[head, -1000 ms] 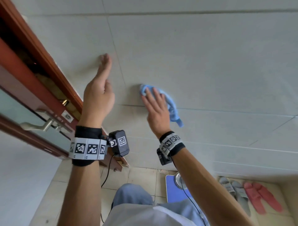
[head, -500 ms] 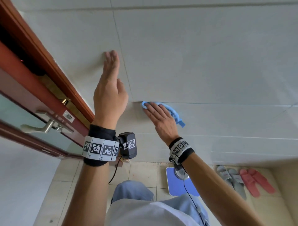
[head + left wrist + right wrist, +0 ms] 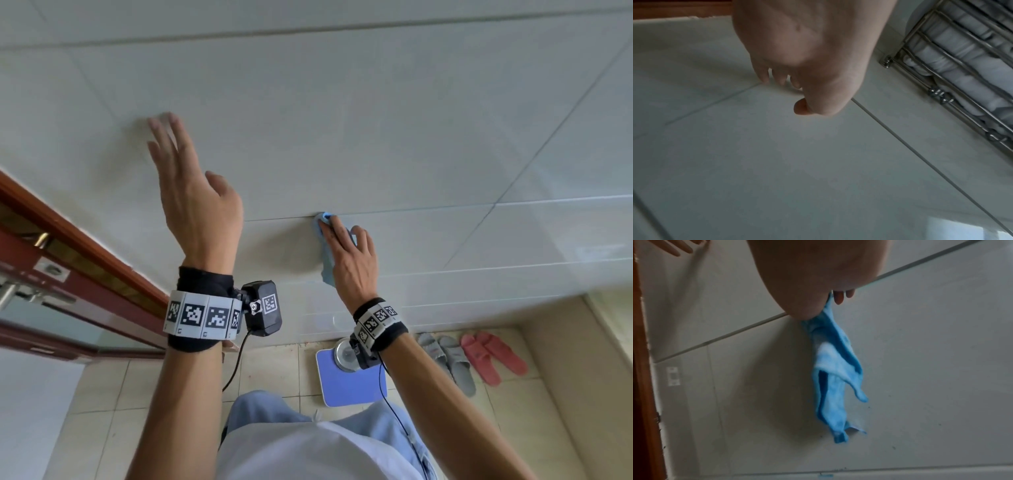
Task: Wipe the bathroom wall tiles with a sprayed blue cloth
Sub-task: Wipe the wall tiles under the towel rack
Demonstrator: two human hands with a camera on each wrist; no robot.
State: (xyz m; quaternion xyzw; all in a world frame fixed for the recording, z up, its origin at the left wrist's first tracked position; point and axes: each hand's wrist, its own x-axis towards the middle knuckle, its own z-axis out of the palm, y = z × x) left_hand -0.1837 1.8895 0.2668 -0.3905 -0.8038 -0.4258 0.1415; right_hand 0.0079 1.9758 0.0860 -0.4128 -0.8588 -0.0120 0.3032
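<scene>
Under the right hand (image 3: 349,260) the cloth (image 3: 835,378) is pressed flat-fingered to the tiles (image 3: 376,137) — its long axis hanging downward; the left hand (image 3: 191,192), spread, braces left.

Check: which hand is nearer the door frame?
Left. The left hand leans with its fingertips on the wall tiles, just beside the door frame. The right hand presses the blue cloth on the tiles farther from it.

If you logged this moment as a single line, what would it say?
step: wiping | right hand: presses crumpled blue microfibre cloth on pale wall tile | left hand: fingertips braced on tile, holds nothing
</scene>
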